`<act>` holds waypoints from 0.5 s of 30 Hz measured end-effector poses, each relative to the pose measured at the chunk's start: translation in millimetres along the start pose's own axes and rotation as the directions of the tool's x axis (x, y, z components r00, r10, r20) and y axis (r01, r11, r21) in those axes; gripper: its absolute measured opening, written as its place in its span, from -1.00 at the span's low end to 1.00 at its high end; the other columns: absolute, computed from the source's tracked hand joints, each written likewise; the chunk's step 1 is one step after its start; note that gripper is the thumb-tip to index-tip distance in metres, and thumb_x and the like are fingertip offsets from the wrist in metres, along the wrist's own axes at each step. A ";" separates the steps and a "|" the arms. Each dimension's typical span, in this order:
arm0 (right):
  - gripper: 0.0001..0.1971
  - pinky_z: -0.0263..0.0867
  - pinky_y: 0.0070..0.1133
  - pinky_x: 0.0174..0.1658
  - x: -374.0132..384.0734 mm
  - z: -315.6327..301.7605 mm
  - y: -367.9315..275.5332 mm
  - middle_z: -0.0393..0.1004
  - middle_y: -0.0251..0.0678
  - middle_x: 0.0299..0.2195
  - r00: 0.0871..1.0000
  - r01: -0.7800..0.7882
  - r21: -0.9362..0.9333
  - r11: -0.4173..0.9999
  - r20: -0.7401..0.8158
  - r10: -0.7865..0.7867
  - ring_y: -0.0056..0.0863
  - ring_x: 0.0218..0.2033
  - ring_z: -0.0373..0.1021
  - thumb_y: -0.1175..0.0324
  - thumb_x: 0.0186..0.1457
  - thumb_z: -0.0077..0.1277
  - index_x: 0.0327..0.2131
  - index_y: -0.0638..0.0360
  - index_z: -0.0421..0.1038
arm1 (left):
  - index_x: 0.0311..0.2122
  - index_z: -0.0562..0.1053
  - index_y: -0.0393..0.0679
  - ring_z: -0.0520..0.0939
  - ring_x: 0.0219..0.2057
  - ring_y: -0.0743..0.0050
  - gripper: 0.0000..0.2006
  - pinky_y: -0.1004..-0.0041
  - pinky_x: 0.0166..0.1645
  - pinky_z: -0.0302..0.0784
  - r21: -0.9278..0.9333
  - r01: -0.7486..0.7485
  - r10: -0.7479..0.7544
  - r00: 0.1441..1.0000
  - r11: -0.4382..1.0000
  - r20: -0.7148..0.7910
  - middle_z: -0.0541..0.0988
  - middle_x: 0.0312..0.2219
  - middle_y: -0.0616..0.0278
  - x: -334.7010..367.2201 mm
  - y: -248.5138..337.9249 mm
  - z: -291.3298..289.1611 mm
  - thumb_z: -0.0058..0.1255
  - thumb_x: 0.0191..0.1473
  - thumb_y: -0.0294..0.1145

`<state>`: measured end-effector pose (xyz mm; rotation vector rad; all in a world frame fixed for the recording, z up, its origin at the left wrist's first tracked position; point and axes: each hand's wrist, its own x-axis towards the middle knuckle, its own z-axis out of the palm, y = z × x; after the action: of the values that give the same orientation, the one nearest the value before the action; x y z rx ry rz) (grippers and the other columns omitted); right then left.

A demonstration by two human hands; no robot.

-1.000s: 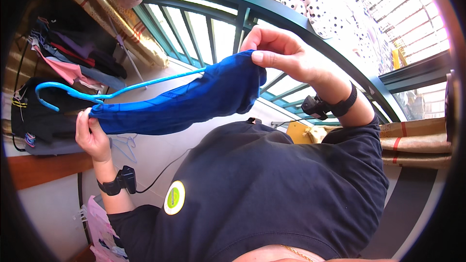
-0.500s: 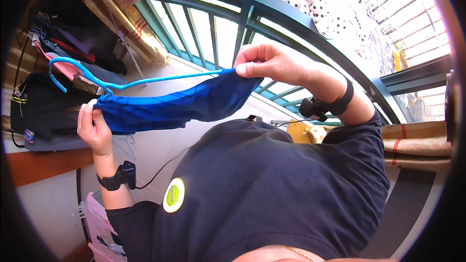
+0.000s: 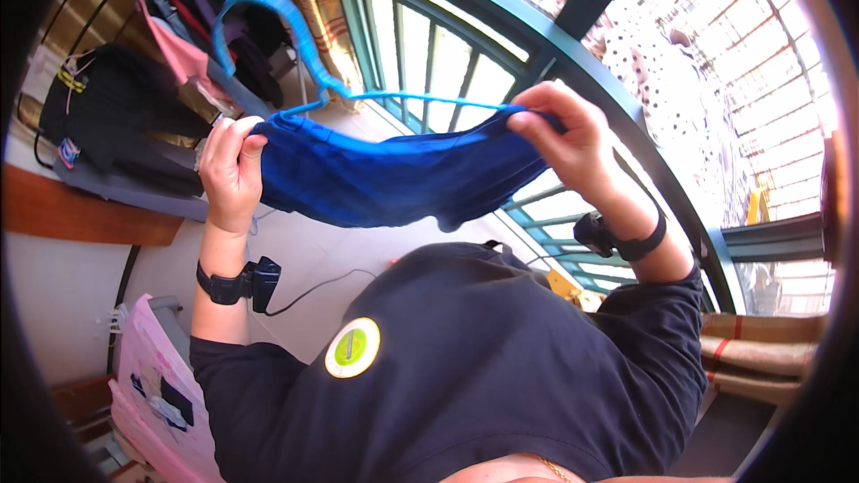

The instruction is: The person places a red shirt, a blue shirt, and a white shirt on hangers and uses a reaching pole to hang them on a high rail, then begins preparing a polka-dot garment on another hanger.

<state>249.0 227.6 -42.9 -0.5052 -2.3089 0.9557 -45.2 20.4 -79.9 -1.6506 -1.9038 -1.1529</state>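
1. Head view: dark blue, soft cloth garment (image 3: pixel 394 174) hangs stretched between the two hands in front of the chest, its lower edge sagging in a loose curve
2. Left hand (image 3: pixel 231 165) is closed in a pinch, thumb against curled fingers, with the garment's left upper corner caught between them
3. Right hand (image 3: pixel 573 139) also pinches, thumb and forefinger nearly together on the garment's right upper corner; whether they grip the hanger's end too, I cannot tell
4. Bright blue, thin clothes hanger (image 3: pixel 309 49) lies along the garment's upper edge, its big open hook rising above the cloth near the left hand, one slim arm running toward the right fingertips
5. Each wrist wears a black strap with a small black device, the left one (image 3: pixel 264 282) trailing a thin cable
6. Black short-sleeved shirt (image 3: pixel 501 367) bears a round white-and-green badge (image 3: pixel 353 347)
7. Beyond the garment stand teal metal railings (image 3: pixel 573 49); dark clothes (image 3: pixel 116 103) hang at the left
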 end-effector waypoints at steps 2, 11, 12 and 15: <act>-0.90 0.20 -0.79 -0.38 8.3 -8.7 -1.1 0.38 -0.47 -0.56 0.994 -0.039 0.080 0.996 -0.099 0.047 -0.77 -0.50 0.27 0.45 0.00 0.07 -0.40 0.25 0.40 | -0.27 0.43 -0.22 0.46 -0.43 0.25 -0.68 0.45 -0.34 0.35 0.010 0.024 -0.024 1.000 1.000 -0.008 0.42 -0.48 0.16 -1.4 -11.3 -10.5 -0.08 0.08 -0.14; -0.91 0.11 -0.85 -0.39 30.0 -20.6 16.9 0.33 -0.53 -0.55 0.979 0.065 0.069 0.996 -0.199 -0.050 -0.83 -0.48 0.21 0.43 0.07 0.01 -0.34 0.22 0.41 | -0.16 0.40 -0.27 0.37 -0.37 0.78 -0.79 0.69 -0.22 0.28 -0.492 0.548 -0.561 0.816 0.676 0.139 0.45 -0.42 0.45 -65.3 -111.2 -25.8 -0.08 0.11 -0.42; -0.91 0.11 -0.85 -0.39 31.2 -18.7 18.7 0.33 -0.53 -0.55 0.981 0.062 0.068 0.996 -0.190 -0.048 -0.83 -0.48 0.21 0.43 0.07 0.01 -0.34 0.22 0.41 | -0.22 0.44 -0.28 0.36 -0.40 0.80 -0.82 0.70 -0.26 0.29 -0.469 0.573 -0.650 0.760 0.672 -0.004 0.45 -0.46 0.48 -65.3 -116.1 -30.5 -0.10 0.12 -0.43; -0.94 0.10 -0.82 -0.41 34.9 -14.7 20.6 0.32 -0.52 -0.56 0.982 0.142 -0.191 0.971 -0.098 -0.163 -0.81 -0.50 0.19 0.49 0.05 -0.01 -0.37 0.24 0.42 | -0.30 0.46 -0.28 0.30 -0.48 0.85 -0.82 0.76 -0.36 0.22 -0.464 0.592 -0.659 0.752 0.659 0.023 0.40 -0.53 0.53 -59.5 -139.9 -45.3 -0.10 0.12 -0.38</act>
<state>234.4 267.7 -36.7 -0.4363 -2.3066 0.6293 -172.7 -49.6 -143.2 -1.0132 -2.3095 -2.0592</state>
